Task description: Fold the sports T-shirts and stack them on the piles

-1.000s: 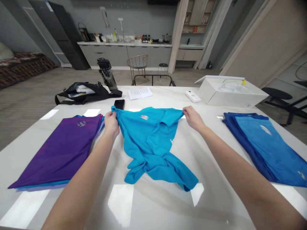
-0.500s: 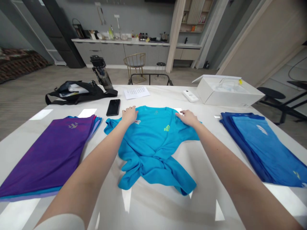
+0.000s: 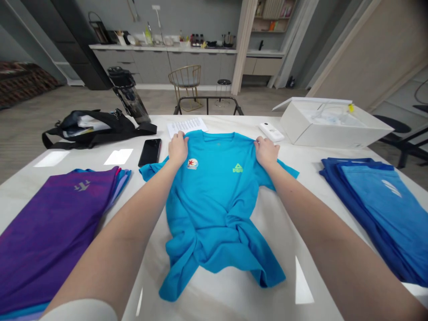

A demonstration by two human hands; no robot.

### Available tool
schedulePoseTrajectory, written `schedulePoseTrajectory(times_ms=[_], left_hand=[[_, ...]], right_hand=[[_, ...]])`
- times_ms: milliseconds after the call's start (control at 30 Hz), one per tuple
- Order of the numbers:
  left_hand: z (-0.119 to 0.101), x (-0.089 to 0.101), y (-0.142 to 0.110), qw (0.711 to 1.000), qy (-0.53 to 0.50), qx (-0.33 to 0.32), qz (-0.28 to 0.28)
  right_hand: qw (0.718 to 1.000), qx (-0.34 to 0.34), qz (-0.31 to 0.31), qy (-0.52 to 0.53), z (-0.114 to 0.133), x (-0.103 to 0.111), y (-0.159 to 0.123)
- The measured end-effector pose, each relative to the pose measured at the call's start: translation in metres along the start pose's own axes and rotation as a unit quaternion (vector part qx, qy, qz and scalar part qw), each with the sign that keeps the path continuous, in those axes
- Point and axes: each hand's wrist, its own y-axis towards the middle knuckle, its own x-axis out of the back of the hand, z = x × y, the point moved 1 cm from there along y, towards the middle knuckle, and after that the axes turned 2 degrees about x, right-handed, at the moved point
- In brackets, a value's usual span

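Turquoise T-shirt (image 3: 216, 191) front up on white table (image 3: 214, 296), lower half rumpled; left hand (image 3: 178, 148) and right hand (image 3: 266, 151) each pinch a shoulder, fingers at the cloth's far edge, collar between them, body and hem nearer the wearer than the fingertips; phone (image 3: 150, 152) just beyond left sleeve

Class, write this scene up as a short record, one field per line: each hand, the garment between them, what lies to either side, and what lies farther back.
Left hand: gripping one shoulder of the turquoise shirt
Right hand: gripping the other shoulder
Shirt: chest badge and green logo facing up; lower part creased
Left side: folded purple garment atop others
Right side: folded blue garments
Farther back: black bag, bottle, phone, printed sheet, white box
Surface: white table
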Motion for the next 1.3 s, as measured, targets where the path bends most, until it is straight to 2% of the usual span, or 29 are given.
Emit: schedulePoseTrajectory(times_ms=[67, 100, 133, 233, 333, 400, 500, 600, 667, 700, 767, 867, 933, 1000, 1100, 1200, 1300], left_hand=[[-0.006, 0.0, -0.002, 0.998, 0.01, -0.033, -0.047], [-0.009, 0.001, -0.007, 0.997, 0.015, -0.06, -0.048], [-0.012, 0.002, -0.016, 0.995, 0.018, -0.09, -0.033], [-0.019, 0.005, -0.057, 0.984, 0.035, -0.165, 0.065], [-0.02, 0.008, -0.104, 0.97, 0.063, -0.193, 0.131], [-0.016, 0.01, -0.128, 0.965, 0.07, -0.195, 0.158], [-0.007, 0.014, -0.145, 0.961, 0.067, -0.195, 0.184], [-0.005, 0.025, -0.153, 0.965, 0.067, -0.197, 0.159], [-0.014, 0.037, -0.165, 0.963, 0.052, -0.224, 0.138], [-0.021, 0.044, -0.174, 0.958, 0.039, -0.248, 0.138], [-0.038, 0.057, -0.197, 0.941, 0.015, -0.297, 0.159], [-0.056, 0.07, -0.237, 0.924, -0.002, -0.328, 0.196], [-0.058, 0.073, -0.26, 0.921, -0.002, -0.326, 0.214], [-0.053, 0.075, -0.278, 0.921, 0.001, -0.318, 0.226], [-0.042, 0.086, -0.302, 0.931, -0.029, -0.306, 0.198], [-0.036, 0.109, -0.329, 0.934, -0.055, -0.316, 0.157], [-0.032, 0.13, -0.359, 0.935, 0.014, -0.319, 0.154]], right_hand=[[0.999, -0.014, -0.039, 0.028, -0.001, -0.001, 0.003], [0.998, -0.02, -0.05, 0.04, -0.001, -0.001, -0.001], [0.997, -0.021, -0.052, 0.048, 0.0, -0.001, -0.009], [0.998, -0.004, -0.014, 0.056, 0.002, 0.003, -0.051], [0.998, -0.003, 0.031, 0.047, -0.005, 0.006, -0.1], [0.997, -0.011, 0.061, 0.041, -0.021, 0.006, -0.121], [0.992, -0.001, 0.12, 0.036, -0.054, 0.008, -0.125], [0.989, -0.019, 0.141, 0.027, -0.075, 0.019, -0.116], [0.995, -0.015, 0.099, 0.025, -0.067, 0.032, -0.121], [0.997, 0.011, 0.071, 0.032, -0.056, 0.039, -0.129], [0.991, 0.114, 0.027, 0.068, -0.024, 0.051, -0.157], [0.94, 0.294, 0.081, 0.15, 0.024, 0.059, -0.213], [0.929, 0.322, 0.11, 0.146, 0.036, 0.06, -0.244], [0.946, 0.283, 0.112, 0.113, 0.03, 0.06, -0.262], [0.972, 0.206, 0.087, 0.074, 0.004, 0.068, -0.276], [0.968, 0.226, 0.06, 0.096, -0.01, 0.085, -0.301], [0.948, 0.277, 0.08, 0.133, -0.009, 0.102, -0.342]])
